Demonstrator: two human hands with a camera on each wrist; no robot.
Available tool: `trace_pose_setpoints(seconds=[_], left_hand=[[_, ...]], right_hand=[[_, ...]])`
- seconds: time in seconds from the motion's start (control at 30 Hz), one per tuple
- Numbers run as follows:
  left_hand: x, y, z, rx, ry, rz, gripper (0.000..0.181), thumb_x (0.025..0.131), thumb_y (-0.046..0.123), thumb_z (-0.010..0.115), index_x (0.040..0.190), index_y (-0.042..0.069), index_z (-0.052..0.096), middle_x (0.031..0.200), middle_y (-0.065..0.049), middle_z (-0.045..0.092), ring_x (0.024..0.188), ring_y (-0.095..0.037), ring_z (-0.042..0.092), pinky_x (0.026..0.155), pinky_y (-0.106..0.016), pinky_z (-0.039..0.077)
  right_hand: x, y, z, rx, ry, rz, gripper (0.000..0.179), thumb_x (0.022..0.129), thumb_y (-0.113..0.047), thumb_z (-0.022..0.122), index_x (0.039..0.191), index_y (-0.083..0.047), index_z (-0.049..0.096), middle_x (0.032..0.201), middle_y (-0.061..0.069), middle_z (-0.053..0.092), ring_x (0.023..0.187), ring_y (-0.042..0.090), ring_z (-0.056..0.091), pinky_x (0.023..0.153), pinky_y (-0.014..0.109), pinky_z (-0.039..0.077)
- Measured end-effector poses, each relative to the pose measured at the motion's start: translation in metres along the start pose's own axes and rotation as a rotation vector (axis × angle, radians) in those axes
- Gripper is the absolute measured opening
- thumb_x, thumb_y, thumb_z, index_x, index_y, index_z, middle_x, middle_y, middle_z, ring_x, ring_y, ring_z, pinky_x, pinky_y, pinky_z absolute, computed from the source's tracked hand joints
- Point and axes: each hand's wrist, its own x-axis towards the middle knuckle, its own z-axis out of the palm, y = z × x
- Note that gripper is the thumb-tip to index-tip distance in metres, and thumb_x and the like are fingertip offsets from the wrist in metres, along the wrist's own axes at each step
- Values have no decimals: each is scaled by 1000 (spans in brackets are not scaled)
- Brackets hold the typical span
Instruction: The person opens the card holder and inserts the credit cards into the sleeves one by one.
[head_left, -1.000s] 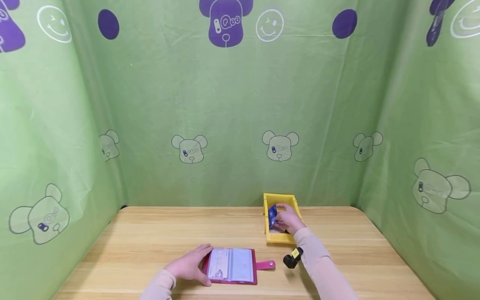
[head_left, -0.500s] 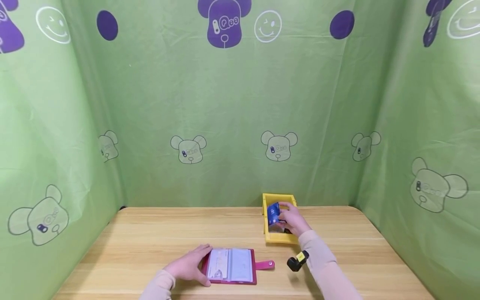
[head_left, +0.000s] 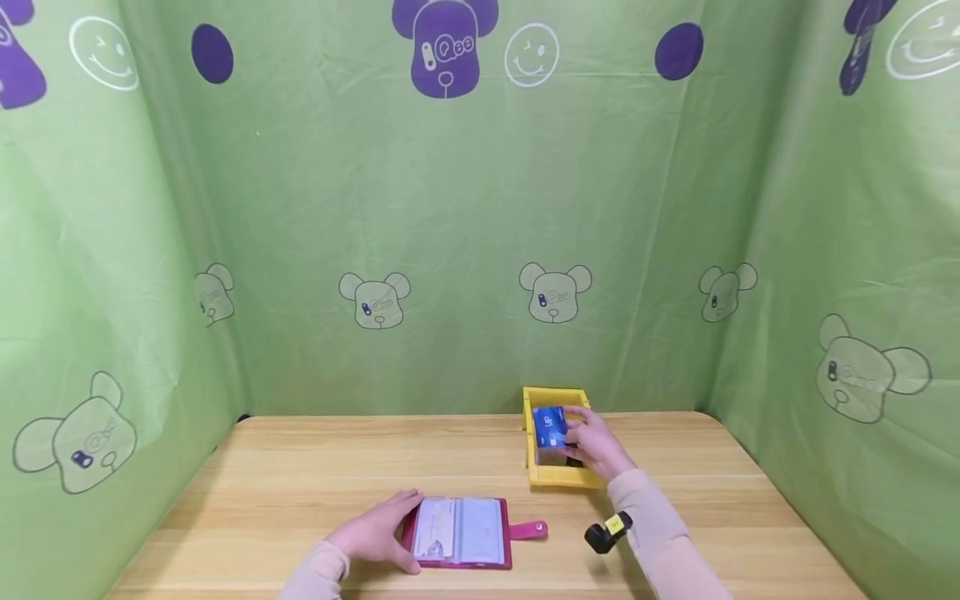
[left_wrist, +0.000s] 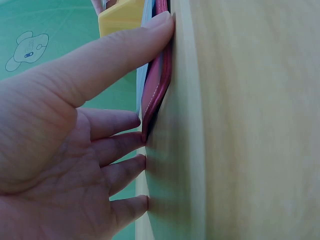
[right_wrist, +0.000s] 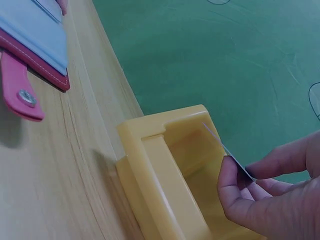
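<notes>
In the head view my right hand [head_left: 597,443] pinches a blue bank card [head_left: 549,427] between thumb and fingers, above the yellow bin [head_left: 562,477]. The right wrist view shows the card [right_wrist: 240,162] almost edge-on, over the bin's opening. An open card holder [head_left: 481,531] with a red cover and clear sleeves lies on the table. Its left sleeve contains a pale card [head_left: 437,527]. My left hand [head_left: 378,530] rests at the holder's left edge. In the left wrist view its thumb presses the red cover [left_wrist: 159,90], while the fairly straight fingers spread beside the corner.
A pink snap strap [head_left: 529,530] sticks out from the holder's right side. Inside the bin are a pale item and a dark item [head_left: 573,462], partly hidden by my right hand. Green curtains [head_left: 465,208] enclose the wooden table [head_left: 315,467] at the back and sides.
The blue card has turned to face the head camera more, lifting slightly within the bin's opening. My right hand and forearm have shifted to the right. The left hand stays on the holder.
</notes>
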Motion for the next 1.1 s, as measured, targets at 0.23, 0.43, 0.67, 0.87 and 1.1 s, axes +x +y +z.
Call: trace_pose_setpoints(seconds=[0.23,0.43,0.67,0.87,1.1], left_hand=[[-1,0,0,-10,4,7,101,64,26,86,146,-5,35,154,-28,31,142,-48,29,115,-65,26],[-1,2,0,-29,0,-2,101,66,30,86,146,-6,35,154,-29,31,142,-49,29,115,-65,26],[3,-1,-6,-88,26,16,93,76,33,80,144,-11,34,146,-31,42,135,-48,42,113,-63,32],[11,6,-16,-212,86,-5,80,85,32,72,145,-7,36,146,-28,45,132,-49,44,111,-64,34],[29,24,-20,-408,196,-7,68,87,29,70,141,-2,45,135,-27,56,118,-41,58,100,-55,50]], right_hand=[[-9,-3,5,-8,9,51,73,83,18,42,151,5,19,146,38,29,109,36,53,87,36,59],[-19,-1,10,4,-7,53,72,83,18,44,150,3,22,142,38,34,102,33,58,86,37,61],[-35,-1,22,15,-47,36,72,81,17,47,148,4,24,133,31,40,99,29,57,83,34,60],[-45,3,35,9,-76,27,73,79,17,49,147,3,27,132,30,40,104,31,56,87,39,60],[-52,10,54,13,-128,29,75,78,16,52,147,1,28,122,22,48,97,26,59,85,38,60]])
